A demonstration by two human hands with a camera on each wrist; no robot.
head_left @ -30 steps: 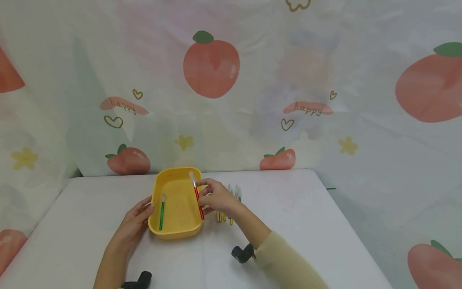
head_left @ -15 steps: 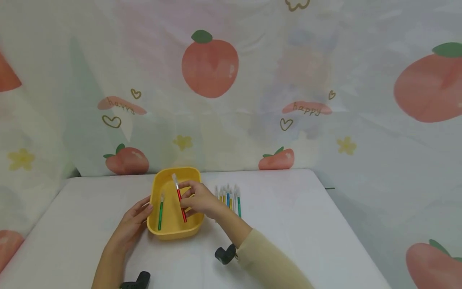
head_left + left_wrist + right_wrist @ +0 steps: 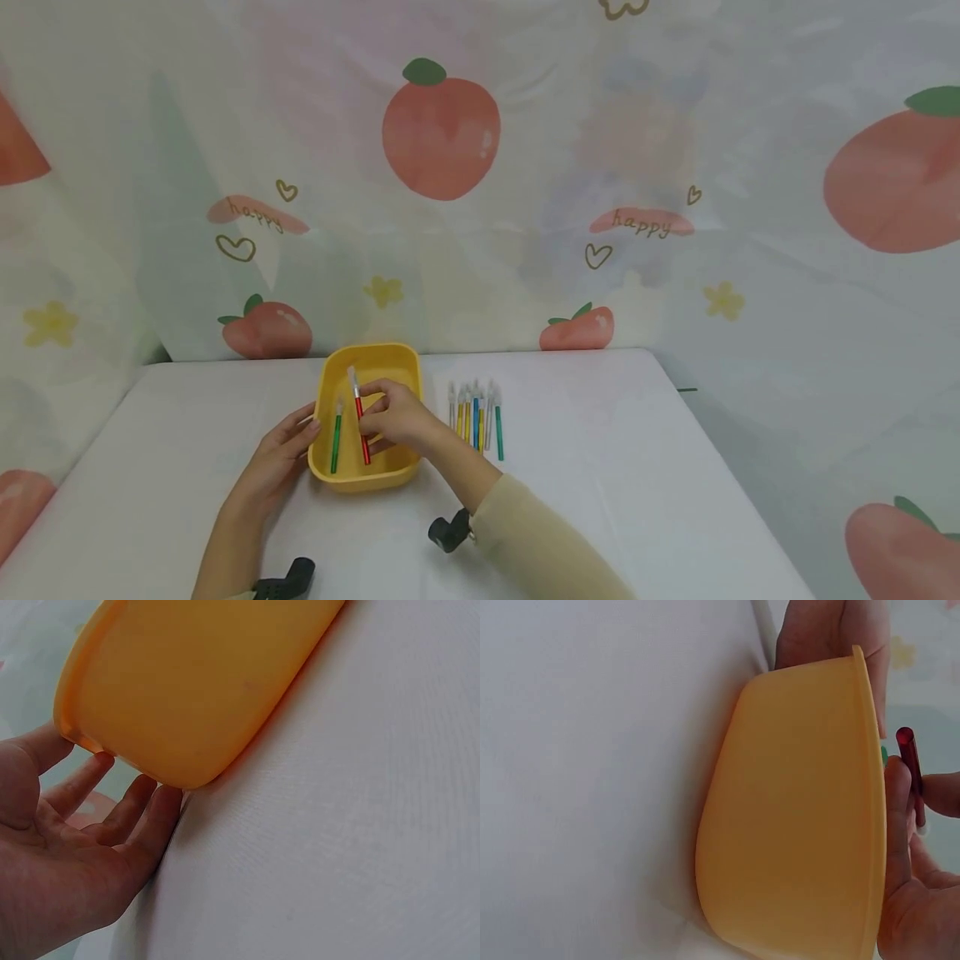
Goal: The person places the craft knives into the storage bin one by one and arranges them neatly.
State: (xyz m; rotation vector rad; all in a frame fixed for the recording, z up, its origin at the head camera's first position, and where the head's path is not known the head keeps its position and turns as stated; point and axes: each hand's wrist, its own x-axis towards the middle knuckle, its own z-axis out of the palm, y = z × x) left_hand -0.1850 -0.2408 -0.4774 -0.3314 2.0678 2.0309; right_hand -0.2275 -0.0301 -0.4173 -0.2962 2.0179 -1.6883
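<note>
Change noted: the red tool (image 3: 358, 407), over the tray's right rim a second earlier, had been carried leftward until it lay over the inside of the yellow tray (image 3: 375, 482), near the green tool (image 3: 336, 437). It had also swung round to run more nearly parallel with that one. Judgement: the carry across the rim was done, but release was not, so the red tool did not yet count as laid down.

Grip: the right hand (image 3: 393, 414) pinched the red handle, with the thumb and a finger closed on it. The left hand (image 3: 277, 458) had not shifted; it held the tray's left side, thumb over the rim and fingers against the outer wall.

Appearance: slim red shaft, glossy, with a silvery collar and a pale tip pointing away from the person (brush or capped blade, could not tell which). The right wrist view put its red end above rim level, clear of the tray wall. The green tool lay in the tray, apart from the red one. A row of tools (image 3: 476, 421), now less covered by the arm, lay on the white tabletop (image 3: 600, 467) to the tray's right.
</note>
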